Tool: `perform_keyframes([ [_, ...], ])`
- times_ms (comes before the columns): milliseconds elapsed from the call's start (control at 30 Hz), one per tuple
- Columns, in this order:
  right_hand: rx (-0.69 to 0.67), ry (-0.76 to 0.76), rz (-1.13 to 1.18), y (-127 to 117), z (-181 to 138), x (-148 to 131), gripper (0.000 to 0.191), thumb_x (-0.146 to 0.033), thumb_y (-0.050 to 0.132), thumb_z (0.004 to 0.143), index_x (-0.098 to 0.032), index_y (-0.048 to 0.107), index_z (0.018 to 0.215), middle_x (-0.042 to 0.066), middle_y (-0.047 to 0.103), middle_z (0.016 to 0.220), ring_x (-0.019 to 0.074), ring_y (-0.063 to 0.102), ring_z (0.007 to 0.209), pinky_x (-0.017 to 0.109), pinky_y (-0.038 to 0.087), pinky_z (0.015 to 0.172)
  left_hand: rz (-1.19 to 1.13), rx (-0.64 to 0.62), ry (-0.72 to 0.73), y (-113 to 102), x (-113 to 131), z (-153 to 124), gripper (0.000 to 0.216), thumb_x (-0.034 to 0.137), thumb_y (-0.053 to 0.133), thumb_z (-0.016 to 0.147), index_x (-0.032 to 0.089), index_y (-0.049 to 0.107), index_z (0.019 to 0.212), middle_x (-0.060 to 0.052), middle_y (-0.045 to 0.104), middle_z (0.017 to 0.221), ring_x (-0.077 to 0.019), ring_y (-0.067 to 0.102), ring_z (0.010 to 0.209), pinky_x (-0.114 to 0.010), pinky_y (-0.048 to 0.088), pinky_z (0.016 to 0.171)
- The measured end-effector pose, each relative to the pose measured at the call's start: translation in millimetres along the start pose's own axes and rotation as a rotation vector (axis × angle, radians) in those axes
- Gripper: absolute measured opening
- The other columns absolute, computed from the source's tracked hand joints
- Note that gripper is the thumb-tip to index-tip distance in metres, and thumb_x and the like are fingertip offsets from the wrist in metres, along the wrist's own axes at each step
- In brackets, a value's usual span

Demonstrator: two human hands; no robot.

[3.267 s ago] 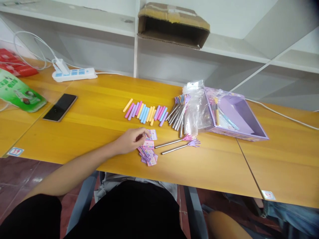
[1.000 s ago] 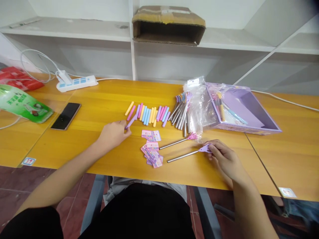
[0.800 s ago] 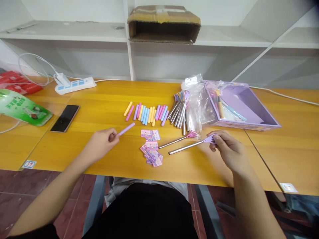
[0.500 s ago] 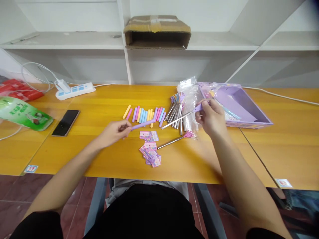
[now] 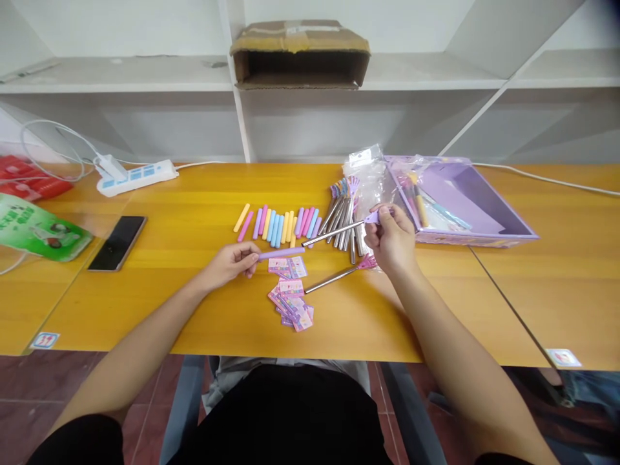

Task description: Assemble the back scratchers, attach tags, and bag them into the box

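Observation:
My left hand (image 5: pixel 232 263) pinches one end of a purple tube-shaped handle sleeve (image 5: pixel 283 254). In my right hand (image 5: pixel 393 237) is a back scratcher (image 5: pixel 334 233) with a purple claw end and a metal rod. The rod's tip is at the sleeve's free end; whether it has entered cannot be made out. Below lies another back scratcher (image 5: pixel 334 279) with a pink claw. Several metal back scratchers (image 5: pixel 343 219) are heaped behind, beside a row of pastel sleeves (image 5: pixel 276 227). Small printed cards (image 5: pixel 292 303) lie in a loose pile in front.
A purple box (image 5: pixel 504 200) with plastic-wrapped items stands at right, next to clear plastic bags (image 5: pixel 365 168). At left are a phone (image 5: pixel 117 243), a power strip (image 5: pixel 140 178) and a green package (image 5: pixel 41 226). A cardboard box (image 5: pixel 300 58) sits on the shelf.
My right hand has moved left and slightly down, bringing the rod's tip up to the sleeve's end. My left hand has lowered a little, and the sleeve is now more level.

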State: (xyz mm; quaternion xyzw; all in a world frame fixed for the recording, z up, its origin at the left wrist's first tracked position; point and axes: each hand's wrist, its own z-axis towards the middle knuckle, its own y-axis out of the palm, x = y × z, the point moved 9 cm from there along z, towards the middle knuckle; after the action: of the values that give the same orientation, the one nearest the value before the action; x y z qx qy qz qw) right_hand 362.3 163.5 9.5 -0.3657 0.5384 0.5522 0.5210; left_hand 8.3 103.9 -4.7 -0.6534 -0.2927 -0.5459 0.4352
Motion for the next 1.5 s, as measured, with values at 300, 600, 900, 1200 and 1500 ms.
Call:
perform_keyframes([
  [300, 0.015, -0.004, -0.001, 3, -4, 1, 0.047, -0.068, 0.083, 0.087, -0.028, 0.060, 0.095, -0.010, 0.046, 0.060, 0.0070, 0.033, 0.041, 0.019, 0.025, 0.037, -0.083, -0.010, 0.000, 0, -4, 1, 0.039, 0.057, 0.070, 0.101, 0.019, 0.065, 0.093, 0.002, 0.066, 0.068, -0.0121, 0.061, 0.057, -0.026, 0.049, 0.059],
  [600, 0.027, 0.009, 0.002, -3, -1, 1, 0.048, -0.067, 0.085, 0.085, -0.027, 0.061, 0.095, -0.009, 0.047, 0.059, 0.0069, 0.034, 0.043, 0.018, 0.026, 0.038, -0.084, -0.005, -0.007, -1, 0, 1, 0.041, 0.059, 0.070, 0.100, 0.019, 0.066, 0.091, 0.002, 0.066, 0.068, -0.0126, 0.060, 0.056, -0.026, 0.050, 0.059],
  [900, 0.097, -0.072, -0.061, -5, -5, 2, 0.046, -0.071, 0.075, 0.094, -0.029, 0.058, 0.099, -0.009, 0.046, 0.062, 0.0074, 0.035, 0.043, 0.018, 0.029, 0.038, -0.086, 0.029, -0.018, -5, 2, 0, 0.043, 0.061, 0.072, 0.098, 0.019, 0.067, 0.091, 0.001, 0.066, 0.067, -0.0126, 0.060, 0.056, -0.026, 0.049, 0.058],
  [1200, 0.152, -0.132, -0.113, -5, -12, -5, 0.043, -0.070, 0.072, 0.098, -0.029, 0.059, 0.100, -0.007, 0.048, 0.066, 0.0083, 0.040, 0.046, 0.019, 0.032, 0.038, -0.144, 0.152, -0.012, -19, -5, 0, 0.044, 0.061, 0.078, 0.096, 0.019, 0.067, 0.090, 0.000, 0.068, 0.070, -0.0122, 0.062, 0.056, -0.025, 0.051, 0.056],
  [1500, 0.160, -0.135, -0.133, -9, -11, -3, 0.043, -0.073, 0.071, 0.098, -0.031, 0.061, 0.103, -0.005, 0.048, 0.068, 0.0109, 0.043, 0.048, 0.023, 0.032, 0.038, -0.206, 0.205, -0.063, -21, -15, 1, 0.041, 0.055, 0.085, 0.093, 0.017, 0.069, 0.090, -0.005, 0.078, 0.081, -0.0109, 0.064, 0.057, -0.024, 0.051, 0.055],
])
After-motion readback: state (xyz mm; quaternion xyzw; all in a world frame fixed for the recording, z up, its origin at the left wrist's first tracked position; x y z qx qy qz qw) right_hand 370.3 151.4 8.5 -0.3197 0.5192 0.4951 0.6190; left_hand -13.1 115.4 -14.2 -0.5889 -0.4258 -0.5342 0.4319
